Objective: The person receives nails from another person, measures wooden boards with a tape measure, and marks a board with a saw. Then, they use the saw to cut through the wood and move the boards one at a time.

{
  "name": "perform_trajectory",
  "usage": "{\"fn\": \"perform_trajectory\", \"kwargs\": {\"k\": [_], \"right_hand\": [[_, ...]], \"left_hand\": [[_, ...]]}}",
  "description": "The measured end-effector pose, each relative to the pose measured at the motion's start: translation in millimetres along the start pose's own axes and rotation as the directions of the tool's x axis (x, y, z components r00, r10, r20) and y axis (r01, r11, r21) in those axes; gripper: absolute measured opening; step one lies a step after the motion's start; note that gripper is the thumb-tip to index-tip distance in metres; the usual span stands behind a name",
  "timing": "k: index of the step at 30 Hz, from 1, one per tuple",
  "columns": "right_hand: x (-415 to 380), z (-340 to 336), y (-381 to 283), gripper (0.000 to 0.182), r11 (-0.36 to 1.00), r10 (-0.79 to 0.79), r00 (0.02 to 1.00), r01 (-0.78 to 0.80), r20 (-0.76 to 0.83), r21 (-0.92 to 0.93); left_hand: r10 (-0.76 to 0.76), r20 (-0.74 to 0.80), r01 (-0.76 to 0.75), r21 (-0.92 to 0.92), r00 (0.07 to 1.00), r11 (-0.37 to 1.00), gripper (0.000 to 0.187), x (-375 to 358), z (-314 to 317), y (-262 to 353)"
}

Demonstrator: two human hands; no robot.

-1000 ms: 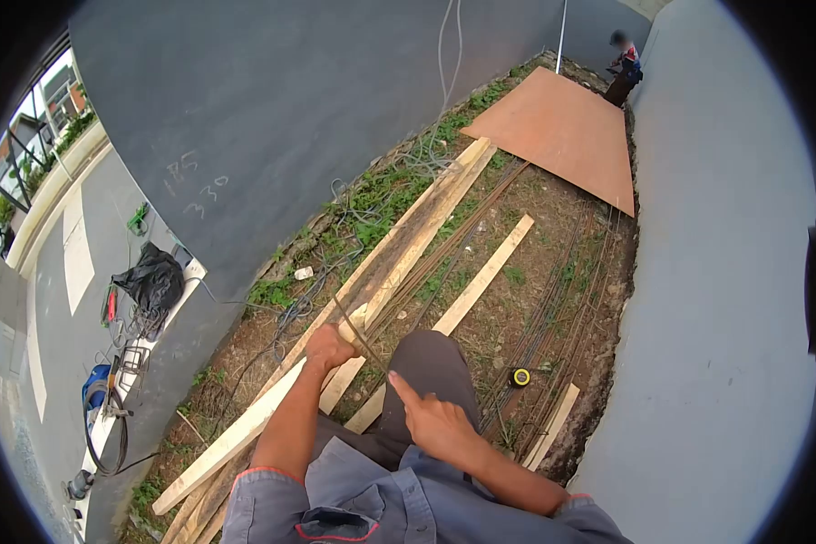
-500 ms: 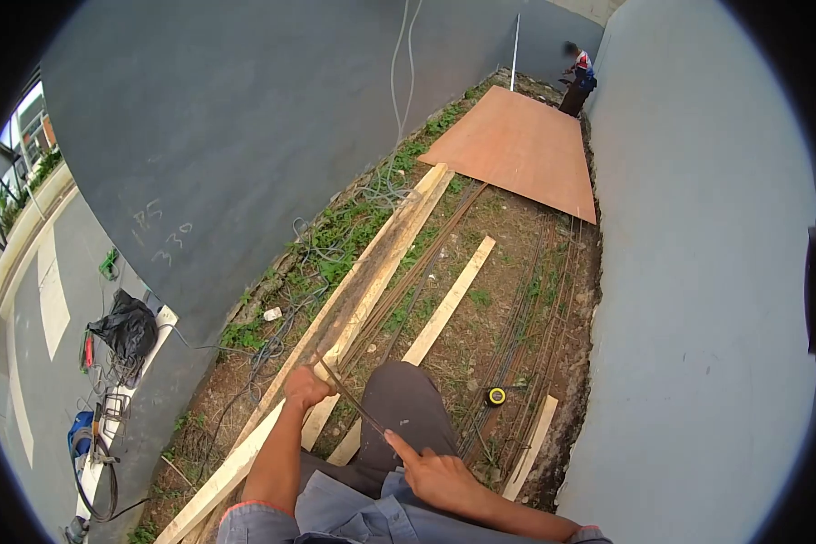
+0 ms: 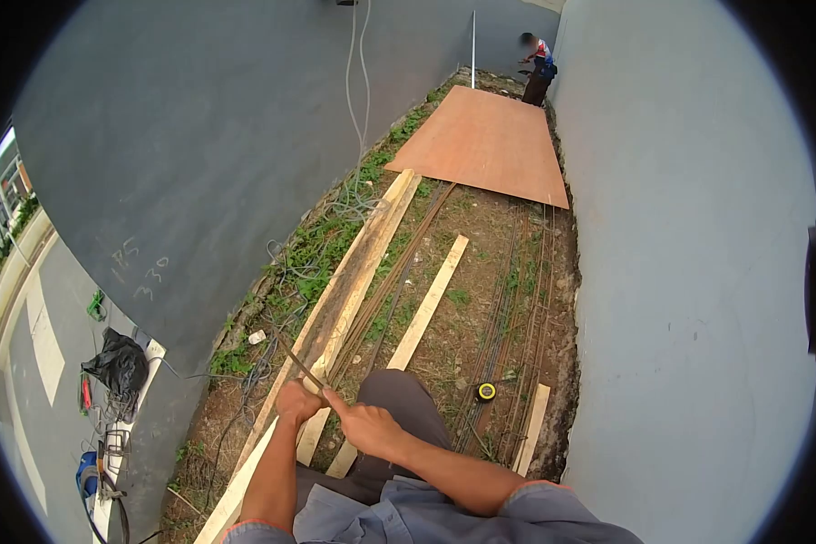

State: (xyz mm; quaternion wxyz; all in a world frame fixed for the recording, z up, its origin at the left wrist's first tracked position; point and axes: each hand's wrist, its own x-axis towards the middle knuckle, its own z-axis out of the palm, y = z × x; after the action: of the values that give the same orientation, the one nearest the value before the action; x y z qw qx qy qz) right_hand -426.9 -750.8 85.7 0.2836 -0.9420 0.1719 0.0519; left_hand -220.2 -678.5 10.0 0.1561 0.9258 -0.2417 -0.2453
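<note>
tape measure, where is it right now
In the head view, the tape measure is on the ground to the right of the person's knee, by the thin rods and left of the short plank.

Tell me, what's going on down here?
Someone is bent over some timber, left hand on it, right hand holding a long thin tool, perhaps a saw, across it. Whether it is cutting, I can't tell. A tape measure lies on the ground to the right, and another person stands beyond the big flat board.
</note>
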Motion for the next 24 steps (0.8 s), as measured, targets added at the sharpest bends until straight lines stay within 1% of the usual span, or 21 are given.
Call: {"fn": "perform_trajectory", "kwargs": {"k": [1,2,3,4,5,6,7,8,9,11,12,14,15,16,17,18,19,20,21,22,24], "right_hand": [[25.3,-0.4,3.3,0.074,0.999,-0.039,0.999,0.040,-0.019,0.022],[33.6,1.8,3.0,0.074,0.996,-0.065,0.997,0.067,-0.034,0.056],[10.7,-2.4,-0.8,0.074,0.996,-0.058,0.998,0.059,-0.028,0.064],[-27.9,-17.5,-5.5,0.074,0.999,-0.039,0.998,0.038,0.043,0.039],[-57.3,-30.5,-6.7,0.074,1.000,-0.018,0.994,0.018,0.108,0.004],[-75.8,-34.5,-6.6,0.074,1.000,-0.015,0.995,0.015,0.101,-0.001],[-91.7,-37.1,-4.9,0.074,1.000,0.023,0.991,-0.023,0.129,-0.006],[-99.7,-37.5,-3.7,0.074,0.998,0.059,0.985,-0.060,0.164,-0.005],[-83.4,-23.7,-4.1,0.074,0.998,0.063,0.984,-0.066,0.164,0.011],[-13.9,9.4,7.3,0.074,0.999,-0.040,0.997,0.040,-0.071,0.001],[2.3,13.9,11.7,0.074,0.999,-0.041,0.997,0.042,-0.068,0.005],[26.6,17.2,11.0,0.074,0.991,-0.083,0.991,0.094,-0.106,0.096],[-4.5,1.5,2.3,0.074,0.995,-0.040,0.999,0.042,-0.027,0.086],[-47.9,-24.8,-3.7,0.074,0.998,0.000,0.999,-0.002,0.046,0.057],[-84.8,-30.5,-0.8,0.074,0.999,0.021,0.996,-0.024,0.081,0.030],[-106.5,-31.6,0.9,0.075,0.999,0.043,0.992,-0.043,0.120,0.004],[-101.9,-31.9,2.6,0.075,0.999,0.033,0.991,-0.032,0.132,-0.009],[-95.0,-26.5,-4.5,0.074,1.000,0.022,0.994,-0.021,0.106,-0.010],[-78.7,-24.9,-9.2,0.074,1.000,0.014,0.998,-0.012,0.059,-0.022],[-36.2,-11.9,-3.1,0.073,0.999,0.021,0.999,-0.022,0.033,0.025],[31.6,13.6,4.8,0.074,0.999,-0.036,0.998,0.038,-0.054,0.036]], "left_hand": [[-0.002,-0.007,0.002,-0.002,1.000,1.000,0.072,3.5,-5.4,0.7],[0.001,0.033,0.000,-0.021,0.999,1.000,0.070,1.9,-11.9,-3.7],[0.003,0.077,0.001,-0.041,0.997,0.999,0.069,-3.0,-16.4,-8.1],[-0.040,0.052,0.042,-0.041,0.998,0.998,0.066,-6.7,-21.0,-7.3],[-0.034,0.043,0.036,-0.047,0.998,0.998,0.066,-1.5,-18.3,-10.7],[-0.023,0.054,0.023,-0.003,0.998,1.000,0.066,4.3,-10.4,-18.1],[-0.019,0.063,0.017,0.036,0.998,0.999,0.066,1.2,-12.9,-13.3],[-0.087,0.063,0.085,0.031,0.994,0.996,0.066,-3.2,-13.1,-5.7],[-0.087,0.069,0.084,0.047,0.994,0.995,0.066,-4.8,-13.6,-7.2],[-0.028,0.090,0.025,0.030,0.996,0.999,0.066,0.2,-13.3,-0.5],[0.009,-0.003,-0.009,0.000,1.000,1.000,0.065,-7.9,-6.7,6.2],[0.004,0.024,-0.004,-0.006,1.000,1.000,0.064,-8.1,-13.5,1.2],[0.003,0.055,-0.002,-0.030,0.998,1.000,0.063,-7.9,-15.5,-1.2],[-0.003,0.045,0.004,-0.015,0.999,1.000,0.061,-1.9,-17.1,-10.0],[0.000,0.034,0.001,-0.029,0.999,1.000,0.061,0.1,-19.2,-8.0],[-0.008,0.065,0.008,0.000,0.998,1.000,0.062,-1.0,-20.1,-6.8],[-0.027,0.100,0.025,0.027,0.995,0.999,0.062,-5.0,-17.4,-7.2],[-0.063,0.055,0.062,0.022,0.996,0.998,0.064,-3.3,-9.5,-9.0],[-0.054,0.050,0.053,0.023,0.997,0.998,0.064,-5.9,-12.2,1.2],[-0.011,0.022,0.011,0.013,1.000,1.000,0.064,-12.2,-15.4,13.2],[0.016,-0.020,-0.016,0.001,1.000,1.000,0.064,-17.7,-8.2,6.9]]}}
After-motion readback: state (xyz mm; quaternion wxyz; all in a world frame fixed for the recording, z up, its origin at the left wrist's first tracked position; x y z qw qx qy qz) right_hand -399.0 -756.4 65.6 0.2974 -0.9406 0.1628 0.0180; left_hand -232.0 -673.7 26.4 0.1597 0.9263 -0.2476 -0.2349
